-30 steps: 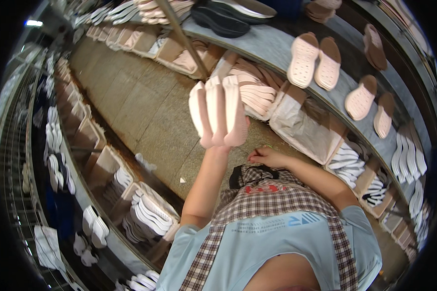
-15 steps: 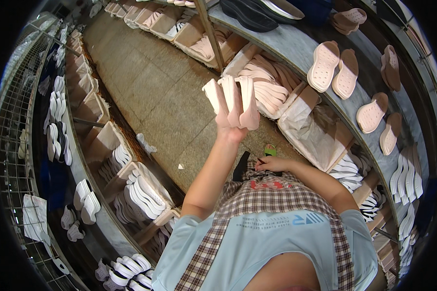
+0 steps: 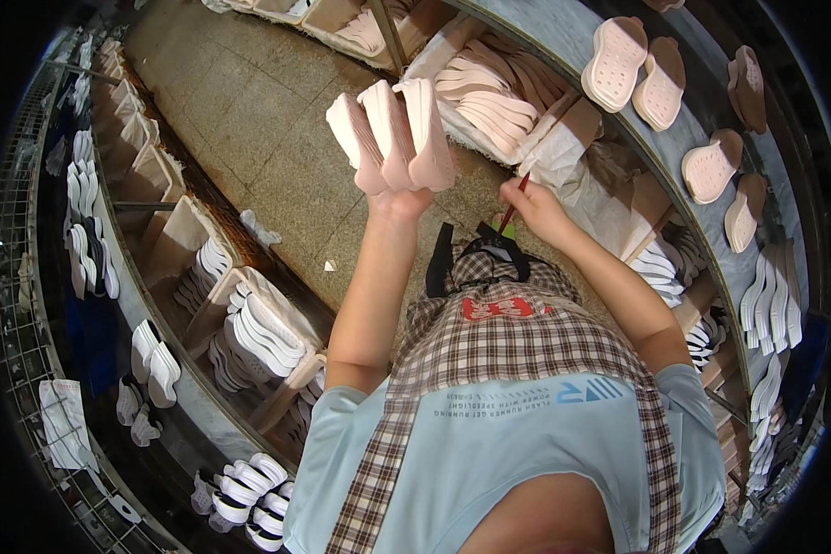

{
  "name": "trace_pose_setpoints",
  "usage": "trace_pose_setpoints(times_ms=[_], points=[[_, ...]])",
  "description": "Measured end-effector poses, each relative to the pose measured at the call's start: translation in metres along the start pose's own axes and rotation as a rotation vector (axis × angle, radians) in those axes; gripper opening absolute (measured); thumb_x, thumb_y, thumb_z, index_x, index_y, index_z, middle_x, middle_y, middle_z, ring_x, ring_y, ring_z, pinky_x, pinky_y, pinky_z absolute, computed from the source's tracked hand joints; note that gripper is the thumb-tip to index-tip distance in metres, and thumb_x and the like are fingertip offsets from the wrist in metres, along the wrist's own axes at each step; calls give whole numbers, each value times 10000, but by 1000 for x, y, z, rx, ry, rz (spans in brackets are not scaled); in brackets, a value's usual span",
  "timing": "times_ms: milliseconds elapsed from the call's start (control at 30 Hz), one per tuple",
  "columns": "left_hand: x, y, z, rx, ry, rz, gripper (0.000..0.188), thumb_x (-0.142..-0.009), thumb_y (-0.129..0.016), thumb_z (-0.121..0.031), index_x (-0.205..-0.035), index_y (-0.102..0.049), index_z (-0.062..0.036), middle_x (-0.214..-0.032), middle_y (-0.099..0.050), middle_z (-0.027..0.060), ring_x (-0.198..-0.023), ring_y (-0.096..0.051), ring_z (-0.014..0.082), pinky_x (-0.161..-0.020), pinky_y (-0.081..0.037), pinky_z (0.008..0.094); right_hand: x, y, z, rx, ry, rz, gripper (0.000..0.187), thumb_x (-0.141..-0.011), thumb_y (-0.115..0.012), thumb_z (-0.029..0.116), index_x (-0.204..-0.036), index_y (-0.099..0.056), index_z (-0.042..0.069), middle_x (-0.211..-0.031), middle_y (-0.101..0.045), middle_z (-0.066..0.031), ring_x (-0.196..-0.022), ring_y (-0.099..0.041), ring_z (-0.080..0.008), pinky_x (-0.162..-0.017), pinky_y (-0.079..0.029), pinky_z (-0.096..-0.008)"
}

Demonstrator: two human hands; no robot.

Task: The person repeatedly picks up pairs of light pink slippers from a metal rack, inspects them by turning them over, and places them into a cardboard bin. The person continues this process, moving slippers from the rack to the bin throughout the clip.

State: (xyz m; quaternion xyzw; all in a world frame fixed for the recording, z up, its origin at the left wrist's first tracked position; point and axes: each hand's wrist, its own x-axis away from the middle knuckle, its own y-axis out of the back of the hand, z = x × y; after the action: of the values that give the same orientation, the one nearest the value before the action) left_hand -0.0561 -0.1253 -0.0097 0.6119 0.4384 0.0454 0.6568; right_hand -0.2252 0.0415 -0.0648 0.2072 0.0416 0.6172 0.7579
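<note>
My left hand (image 3: 399, 203) is raised in front of me, closed round the lower ends of pale pink shoe soles (image 3: 390, 138), three of them standing side by side. To the right, my right hand (image 3: 537, 210) grips a thin red and dark stick-like tool (image 3: 515, 201), perhaps a pen or brush; its exact kind is too small to tell. Beyond that hand is a lined bin (image 3: 445, 118) packed with more pale pink soles (image 3: 494, 92). The soles in my left hand are apart from the bin's pile.
Pale pink clogs (image 3: 615, 63) rest on the grey shelf (image 3: 563, 55) to the right. White soles (image 3: 263, 337) fill bins along the left, below another shelf (image 3: 208, 406). A wire rack (image 3: 28, 369) borders the far left. Speckled floor (image 3: 240, 138) runs between the rows.
My left hand has moved left and farther out with the soles. My right hand has lifted away from the apron toward the bins, and the red tool now shows more clearly.
</note>
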Motion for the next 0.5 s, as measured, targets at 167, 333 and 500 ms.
trace_pose_setpoints(times_ms=[167, 333, 500], points=[[11, -25, 10, 106, 79, 119, 474, -853, -515, -325, -1286, -479, -137, -1208, -547, 47, -1108, -500, 262, -926, -412, 460, 5, -25, -8, 577, 22, 452, 375, -857, -544, 421, -903, -669, 70, -842, -650, -167, -806, -624, -336, -688, -486, -436], [-8, 3, -4, 139, 7, 100, 407, -893, -479, -285, -1275, -482, -146, -1185, -552, 34, -1084, -509, 248, -907, -437, 422, -7, -64, -30, 1205, -282, 855, 310, -816, -603, 284, -1062, -676, 110, -1109, -642, -124, -1030, -592, -364, -887, -402, -534], [-37, 50, -28, -96, -234, -399, 420, -741, -524, -146, -1126, -572, 15, -1113, -550, 249, -1029, -540, 454, -957, -406, 625, -3, -64, -14, 1242, -399, 854, 395, -815, -584, 201, -1205, -613, 148, -1250, -579, -112, -1143, -536, -370, -952, -348, -579]])
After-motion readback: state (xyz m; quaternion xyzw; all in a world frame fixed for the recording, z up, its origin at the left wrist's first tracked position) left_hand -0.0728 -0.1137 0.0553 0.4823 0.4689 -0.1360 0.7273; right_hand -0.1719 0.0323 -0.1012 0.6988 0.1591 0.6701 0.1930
